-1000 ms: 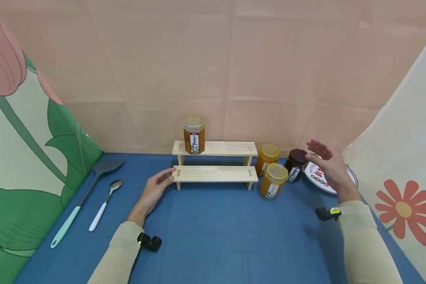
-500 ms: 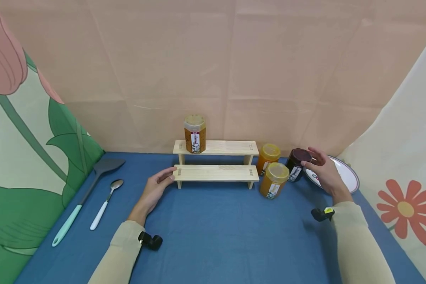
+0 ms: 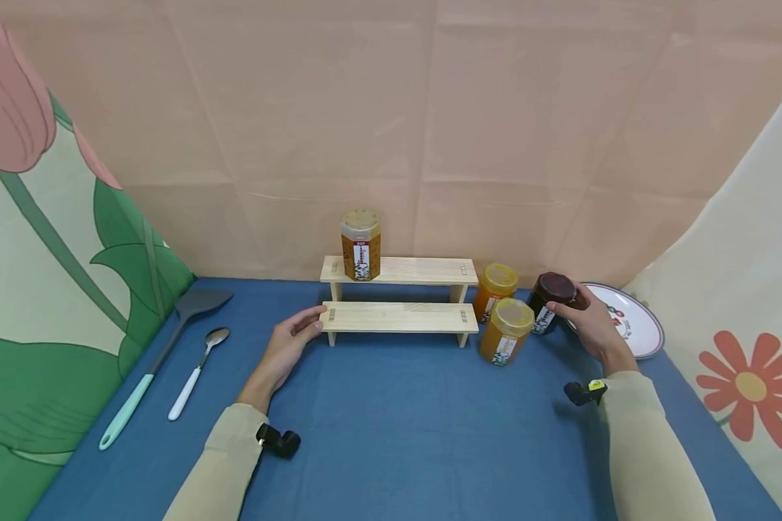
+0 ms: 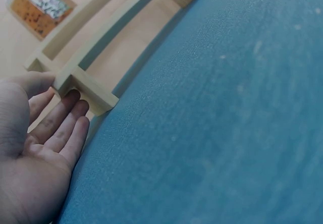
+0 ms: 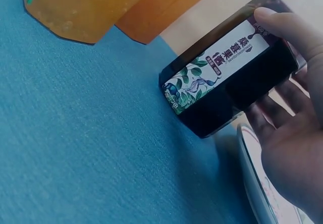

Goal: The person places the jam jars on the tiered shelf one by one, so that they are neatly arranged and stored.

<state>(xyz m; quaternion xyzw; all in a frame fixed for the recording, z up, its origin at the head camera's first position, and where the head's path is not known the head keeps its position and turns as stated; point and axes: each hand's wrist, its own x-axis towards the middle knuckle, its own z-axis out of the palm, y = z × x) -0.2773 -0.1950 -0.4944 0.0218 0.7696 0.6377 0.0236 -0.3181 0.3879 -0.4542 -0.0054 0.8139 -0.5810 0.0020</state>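
My left hand (image 3: 284, 352) holds the left end of a two-step pale wooden shelf (image 3: 397, 315). In the left wrist view, the thumb touches the board's corner and the fingers (image 4: 65, 114) reach beneath, by the leg. My right hand (image 3: 596, 327) grips a jar of dark jam (image 3: 557, 288), thumb on the near side and fingers behind; the jar's base looks at or close to the cloth. Left of it stand two yellow-lidded amber jars (image 3: 507, 331), one behind the other. Another amber jar (image 3: 361, 250) sits on the upper step, toward the left.
A white dark-rimmed plate (image 3: 645, 346) lies behind and right of my right hand. At the left, a grey spatula (image 3: 169, 347) with a mint handle and a white-handled spoon (image 3: 192, 383) lie on the blue cloth (image 3: 391, 434). Beige fabric (image 3: 495, 130) hangs behind.
My right hand has come left and down from above the plate to the dark jam jar and taken hold of it. My left hand keeps its place at the shelf's end.
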